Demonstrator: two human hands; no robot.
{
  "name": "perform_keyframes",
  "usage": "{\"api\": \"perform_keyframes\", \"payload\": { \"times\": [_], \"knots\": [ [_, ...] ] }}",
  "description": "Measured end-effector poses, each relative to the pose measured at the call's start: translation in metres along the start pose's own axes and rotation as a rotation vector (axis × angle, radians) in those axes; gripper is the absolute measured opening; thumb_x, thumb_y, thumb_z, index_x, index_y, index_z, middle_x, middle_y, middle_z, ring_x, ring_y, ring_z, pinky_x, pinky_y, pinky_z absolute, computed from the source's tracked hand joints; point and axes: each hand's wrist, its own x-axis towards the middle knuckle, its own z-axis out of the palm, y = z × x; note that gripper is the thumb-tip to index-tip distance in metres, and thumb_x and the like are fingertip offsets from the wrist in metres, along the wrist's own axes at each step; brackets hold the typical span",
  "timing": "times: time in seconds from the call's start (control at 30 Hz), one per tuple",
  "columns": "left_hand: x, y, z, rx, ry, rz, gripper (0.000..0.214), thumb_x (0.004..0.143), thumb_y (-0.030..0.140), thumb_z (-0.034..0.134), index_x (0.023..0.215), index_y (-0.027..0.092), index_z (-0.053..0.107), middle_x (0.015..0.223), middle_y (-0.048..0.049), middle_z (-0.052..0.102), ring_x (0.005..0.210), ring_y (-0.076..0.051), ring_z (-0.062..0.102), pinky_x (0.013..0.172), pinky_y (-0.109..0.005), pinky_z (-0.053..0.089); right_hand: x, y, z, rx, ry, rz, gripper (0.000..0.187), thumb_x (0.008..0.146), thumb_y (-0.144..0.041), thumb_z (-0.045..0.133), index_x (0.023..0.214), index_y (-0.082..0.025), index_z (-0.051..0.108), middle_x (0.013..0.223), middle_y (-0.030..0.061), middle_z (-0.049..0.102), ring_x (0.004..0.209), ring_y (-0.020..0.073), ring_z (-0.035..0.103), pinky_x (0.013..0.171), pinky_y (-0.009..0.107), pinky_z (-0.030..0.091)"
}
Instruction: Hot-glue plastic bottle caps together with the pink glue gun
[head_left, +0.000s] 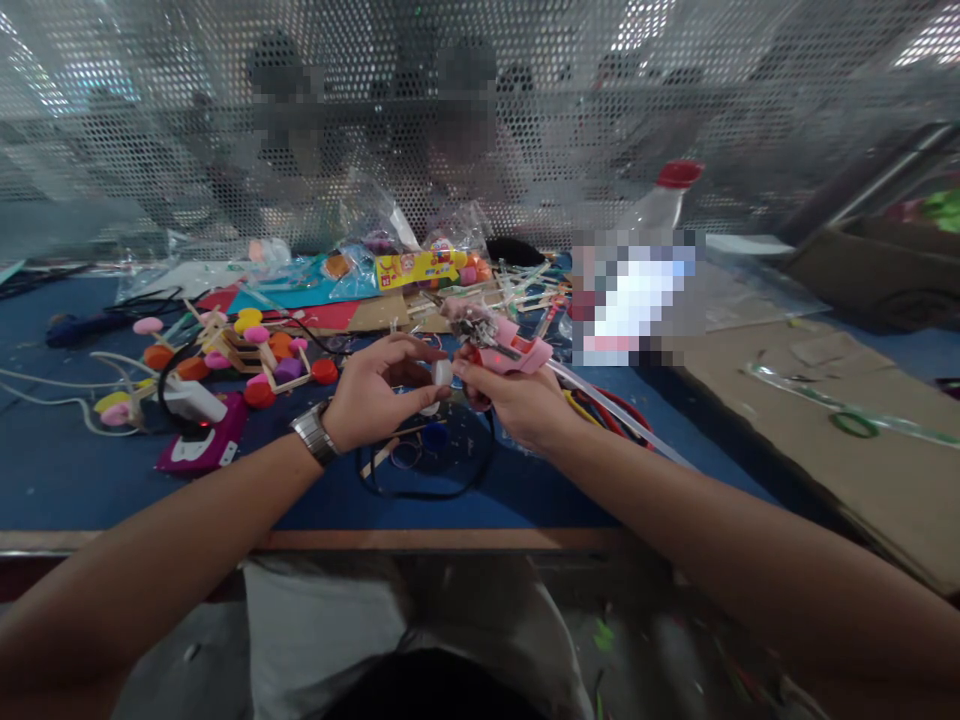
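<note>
A small white bottle cap [442, 373] is pinched between the thumb and fingers of my left hand [375, 390], which wears a metal watch. My right hand [519, 400] is wrapped round the handle of a pink hot glue gun [504, 345], with a clear glue stick [611, 405] trailing out of its back to the right. The fingertips of both hands are close together near the cap. Beneath them on the blue table lie a blue cap [435, 437], thin wooden sticks [380, 457] and a loop of black cord [427, 494].
At left, a stick model with coloured pom-poms [259, 355] stands beside a purple power strip [214, 440] with a white plug. Plastic bags and a yellow packet [420, 267] lie behind. A red-capped bottle [664, 205] stands behind right, cardboard [817, 440] at right, perforated metal screen [375, 120] at back.
</note>
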Motion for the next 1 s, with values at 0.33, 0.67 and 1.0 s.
{"api": "perform_keyframes", "payload": {
  "times": [0.33,0.67,1.0],
  "knots": [
    [0.002,-0.0007,-0.0044,-0.051,0.112,-0.106,0.044,0.061,0.034,0.093,0.092,0.013,0.069,0.096,-0.0077,0.073,0.075,-0.019,0.074,0.066,-0.028,0.061,-0.0013,-0.0025,-0.0003,-0.001,-0.021,-0.02,0.042,0.06,-0.05,0.086,0.077,-0.02,0.062,0.055,-0.0061,0.053,0.051,0.0091,0.046,0.049,0.026,0.037],
    [0.0021,-0.0061,-0.0003,-0.048,0.044,0.072,0.039,0.062,0.035,0.093,0.083,0.016,0.067,0.099,-0.0061,0.068,0.075,-0.015,0.07,0.07,-0.031,0.062,0.0019,0.0032,0.001,0.077,-0.027,0.034,0.05,0.051,-0.052,0.091,0.079,-0.02,0.064,0.059,-0.0049,0.058,0.052,0.0095,0.049,0.047,0.024,0.035],
    [0.0011,-0.0023,0.0017,0.012,0.061,0.118,0.035,0.065,0.033,0.091,0.088,0.015,0.071,0.098,-0.0065,0.068,0.076,-0.014,0.07,0.07,-0.029,0.062,-0.0001,-0.0041,0.0031,0.157,-0.034,0.058,0.043,0.053,-0.04,0.091,0.076,-0.019,0.061,0.054,-0.0062,0.054,0.05,0.0089,0.046,0.045,0.024,0.031]
  ]
}}
